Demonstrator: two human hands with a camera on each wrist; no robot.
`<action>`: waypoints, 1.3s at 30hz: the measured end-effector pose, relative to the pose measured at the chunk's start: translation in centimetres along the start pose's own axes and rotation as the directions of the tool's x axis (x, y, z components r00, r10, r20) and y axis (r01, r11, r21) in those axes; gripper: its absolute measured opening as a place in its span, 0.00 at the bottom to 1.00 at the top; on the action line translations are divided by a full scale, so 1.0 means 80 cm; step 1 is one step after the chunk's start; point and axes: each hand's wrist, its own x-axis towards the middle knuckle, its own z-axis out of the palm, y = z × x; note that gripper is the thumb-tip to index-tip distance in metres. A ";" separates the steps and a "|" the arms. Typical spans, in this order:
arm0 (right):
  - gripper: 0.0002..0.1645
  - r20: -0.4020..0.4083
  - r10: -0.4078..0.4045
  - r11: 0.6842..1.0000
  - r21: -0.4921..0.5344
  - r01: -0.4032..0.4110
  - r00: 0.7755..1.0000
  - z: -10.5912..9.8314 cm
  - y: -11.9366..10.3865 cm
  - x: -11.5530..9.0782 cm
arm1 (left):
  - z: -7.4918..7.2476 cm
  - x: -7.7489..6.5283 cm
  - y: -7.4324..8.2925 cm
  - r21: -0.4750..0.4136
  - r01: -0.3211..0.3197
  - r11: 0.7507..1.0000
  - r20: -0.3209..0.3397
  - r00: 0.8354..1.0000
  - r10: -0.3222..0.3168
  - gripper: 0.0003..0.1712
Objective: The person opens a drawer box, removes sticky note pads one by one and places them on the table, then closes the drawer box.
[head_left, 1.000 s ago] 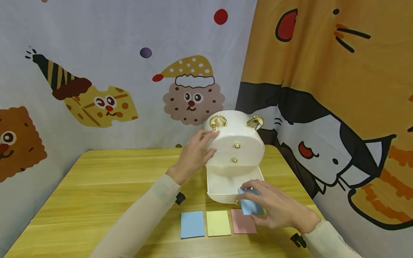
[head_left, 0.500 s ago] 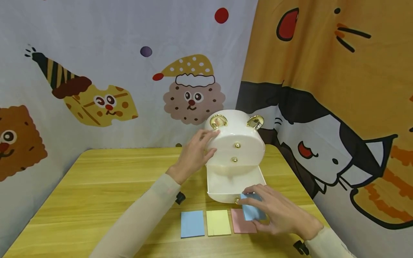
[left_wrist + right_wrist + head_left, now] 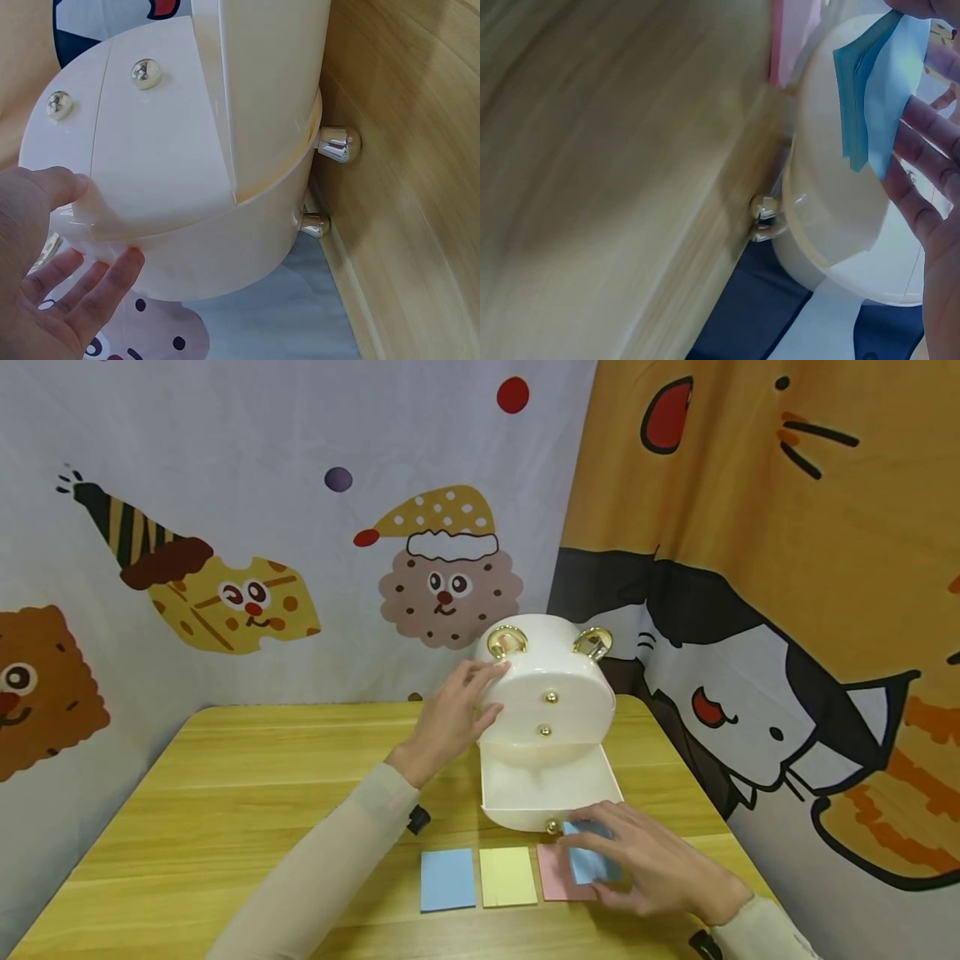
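Note:
A white rounded storage box (image 3: 551,652) with gold ears and knobs stands at the back right of the table, its bottom drawer (image 3: 543,781) pulled out. With its thumb on the front and fairly straight fingers along the side, my left hand (image 3: 447,720) touches the box. My right hand (image 3: 654,860) pinches a blue sticky note pad (image 3: 590,853) between thumb and fingers, just in front of the drawer. The pad's sheets (image 3: 892,82) fan apart a little in the right wrist view. It partly covers a pink sticky note pad (image 3: 557,875) in the head view.
Left of the pink pad lie a yellow sticky note pad (image 3: 508,878) and another blue pad (image 3: 447,881), in a row on the wooden table (image 3: 300,793). Printed curtains (image 3: 262,468) hang behind the table and along its right side.
My right hand has moved down and slightly right, towards me, carrying the blue sticky note pad from the drawer's front edge to over the pink pad. My left hand stays on the box.

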 end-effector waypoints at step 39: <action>0.36 0.278 0.134 0.987 0.044 -0.152 0.951 0.005 0.031 -0.038 | -0.006 0.008 0.000 -0.006 0.025 1.000 0.059 0.998 -0.025 0.38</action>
